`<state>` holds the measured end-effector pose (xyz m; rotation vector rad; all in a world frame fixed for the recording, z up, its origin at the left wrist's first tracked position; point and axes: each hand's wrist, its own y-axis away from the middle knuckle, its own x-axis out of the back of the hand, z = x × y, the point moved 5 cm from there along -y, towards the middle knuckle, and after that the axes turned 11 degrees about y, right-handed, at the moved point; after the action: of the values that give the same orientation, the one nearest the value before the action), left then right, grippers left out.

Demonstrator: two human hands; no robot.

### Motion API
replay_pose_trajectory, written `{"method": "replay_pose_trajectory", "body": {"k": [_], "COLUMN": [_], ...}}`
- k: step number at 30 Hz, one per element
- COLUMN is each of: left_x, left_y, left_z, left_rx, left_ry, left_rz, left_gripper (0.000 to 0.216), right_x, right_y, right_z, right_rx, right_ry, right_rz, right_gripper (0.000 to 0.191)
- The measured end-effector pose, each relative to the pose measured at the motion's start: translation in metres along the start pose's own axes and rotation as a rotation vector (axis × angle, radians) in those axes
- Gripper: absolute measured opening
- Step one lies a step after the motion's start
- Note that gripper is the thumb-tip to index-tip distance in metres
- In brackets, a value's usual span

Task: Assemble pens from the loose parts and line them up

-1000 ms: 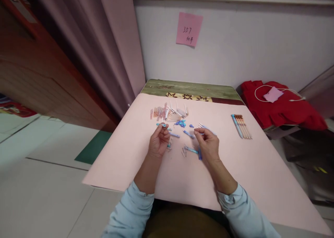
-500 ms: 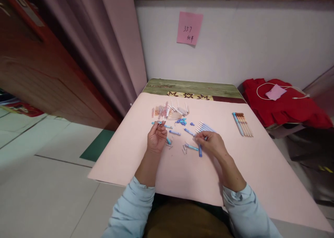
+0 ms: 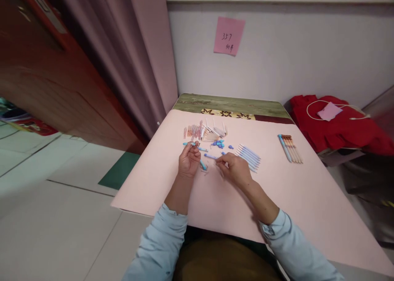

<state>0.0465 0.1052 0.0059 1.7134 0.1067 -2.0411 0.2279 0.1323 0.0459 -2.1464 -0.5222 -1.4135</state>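
My left hand point(image 3: 189, 160) is raised over the table, fingers curled and pinching a thin white pen refill point(image 3: 202, 135) with a dark tip. Its thumb and index finger meet beside a light blue pen part point(image 3: 184, 143). My right hand point(image 3: 235, 168) reaches in low, its fingertips pressed together at the end of a blue pen barrel point(image 3: 210, 156); what they pinch, if anything, is too small to tell. Under and between the hands lie a teal pen part point(image 3: 203, 164) and a light blue barrel point(image 3: 202, 149). Small blue caps point(image 3: 219, 143) form a pile just beyond.
Clear pinkish pen parts point(image 3: 192, 131) and more white refills point(image 3: 214, 131) lie at the back. A row of pale blue pens point(image 3: 249, 157) is right of my right hand. Farther right sit brown-topped pens point(image 3: 292, 149). Red cloth point(image 3: 308, 104) is beyond the table point(image 3: 308, 207).
My right hand has moved left, toward my left hand, uncovering more of the pale blue pens. My left hand keeps its pinch on the refill. The view has shifted slightly.
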Motion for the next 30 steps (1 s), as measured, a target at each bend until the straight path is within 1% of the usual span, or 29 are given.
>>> {"method": "replay_pose_trajectory", "body": {"k": [5, 7, 10, 13, 17, 22, 24, 26, 28, 30], "left_x": [0.000, -0.001, -0.002, -0.003, -0.005, -0.005, -0.003, -0.001, 0.000, 0.000], "left_y": [0.002, 0.003, 0.005, 0.006, 0.007, 0.007, 0.007, 0.006, 0.006, 0.008], "left_z": [-0.001, -0.001, -0.003, -0.004, -0.005, -0.004, -0.005, -0.008, -0.013, -0.018], "left_rx": [0.014, 0.022, 0.035, 0.053, 0.060, 0.054, 0.056, 0.076, 0.114, 0.152], "left_ry": [-0.005, 0.003, 0.004, 0.006, 0.028, 0.033, 0.023, 0.005, -0.023, -0.053], "left_rz": [0.009, 0.008, 0.011, 0.010, -0.006, 0.005, 0.014, 0.021, 0.023, 0.017], "left_gripper": [0.016, 0.017, 0.015, 0.014, 0.019, 0.022, 0.020, 0.017, 0.014, 0.010], "right_x": [-0.014, -0.019, -0.023, -0.024, -0.023, -0.026, -0.028, -0.026, -0.017, -0.004], "right_y": [-0.015, -0.018, -0.019, -0.019, -0.018, -0.018, -0.016, -0.013, -0.010, -0.007], "right_z": [-0.032, -0.039, -0.041, -0.042, -0.045, -0.048, -0.047, -0.044, -0.038, -0.030], "right_rx": [0.047, 0.048, 0.038, 0.051, 0.057, 0.025, 0.016, -0.003, -0.036, -0.074], "right_ry": [0.211, 0.293, 0.385, 0.405, 0.411, 0.395, 0.383, 0.342, 0.244, 0.105], "right_rz": [-0.106, -0.133, -0.152, -0.157, -0.173, -0.140, -0.110, -0.030, 0.117, 0.302], "right_gripper": [0.023, 0.027, 0.032, 0.031, 0.031, 0.029, 0.027, 0.026, 0.025, 0.024]}}
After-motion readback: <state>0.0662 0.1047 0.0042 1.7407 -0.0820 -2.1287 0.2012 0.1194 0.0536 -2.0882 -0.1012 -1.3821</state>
